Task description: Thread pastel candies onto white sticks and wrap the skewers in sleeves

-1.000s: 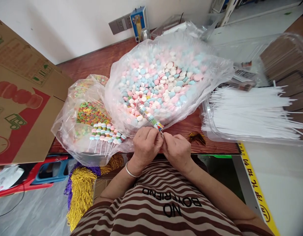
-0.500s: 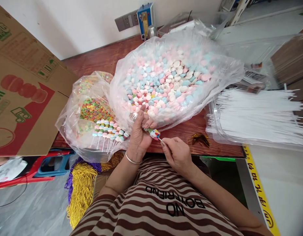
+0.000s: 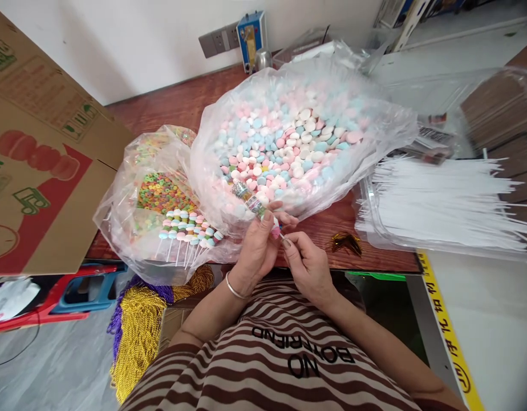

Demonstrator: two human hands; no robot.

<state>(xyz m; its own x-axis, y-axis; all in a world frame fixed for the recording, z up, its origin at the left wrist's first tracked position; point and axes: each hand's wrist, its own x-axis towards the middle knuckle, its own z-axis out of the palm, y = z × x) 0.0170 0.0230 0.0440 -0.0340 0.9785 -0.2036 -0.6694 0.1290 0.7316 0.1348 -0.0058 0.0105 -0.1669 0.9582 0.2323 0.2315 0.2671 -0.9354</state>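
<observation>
From up here, the left hand [image 3: 263,242] has its grip round a wrapped candy stick [image 3: 251,201] angled over the edge of the big candy bag [image 3: 301,142]; the right hand [image 3: 308,260] pinches its lower end, above the desk [image 3: 323,231].

White wall [image 3: 139,34] behind, soft shadow on left part, grey socket panel [image 3: 219,41] mounted low. Reddish-brown wood-grain tabletop [image 3: 173,100] against wall. Grey marbled floor [image 3: 67,365] lower left, dark cable [image 3: 28,345] across it, blue stool [image 3: 86,291] nearby. White slotted post [image 3: 411,25] upper right. Yellow strip [image 3: 449,331] with dark characters beside pale surface [image 3: 494,319], lower right.
</observation>
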